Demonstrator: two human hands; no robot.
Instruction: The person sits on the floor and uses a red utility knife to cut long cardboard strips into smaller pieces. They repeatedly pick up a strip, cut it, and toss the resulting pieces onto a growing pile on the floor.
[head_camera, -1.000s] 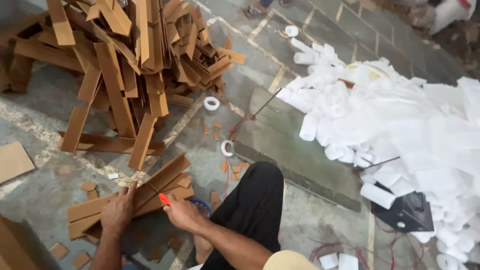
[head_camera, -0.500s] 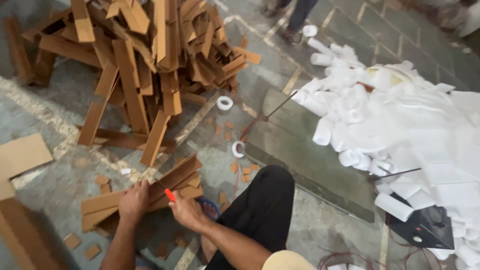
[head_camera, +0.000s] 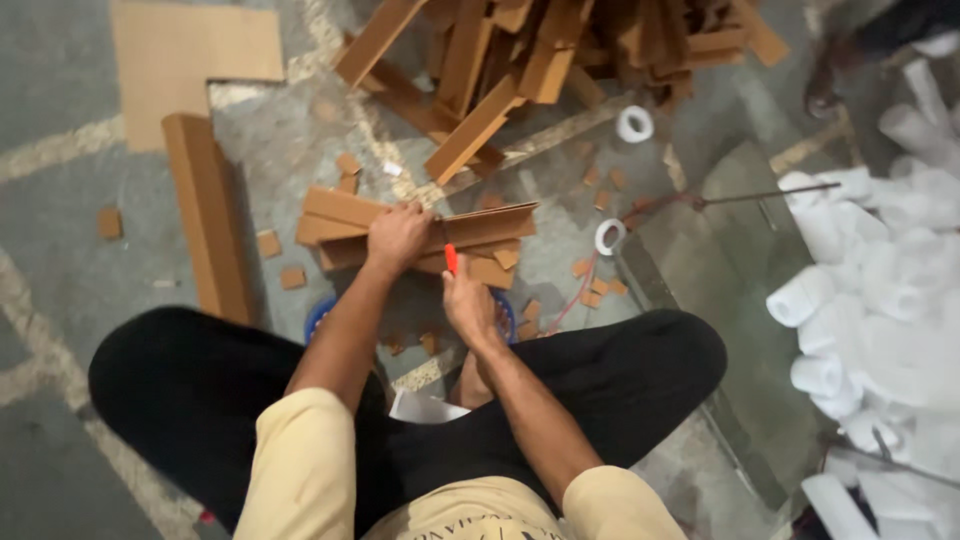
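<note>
Left hand (head_camera: 397, 236) pressing down, gripping cardboard angle strip (head_camera: 480, 224), right hand (head_camera: 468, 300) closed around orange-handled cutter (head_camera: 451, 259), blade at strip, floor (head_camera: 60, 220) littered with offcuts

cardboard strips (head_camera: 420, 228) on floor before knees; strip heap (head_camera: 560, 50) behind; foam rolls (head_camera: 880, 290) right.

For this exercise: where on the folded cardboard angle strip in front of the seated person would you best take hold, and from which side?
Grip the cardboard angle strip near mid-length, from above, as the left hand does. Its ridge faces up, so fingers can straddle both flanges. That probably keeps them away from the red-handled cutter in the right hand.
</note>
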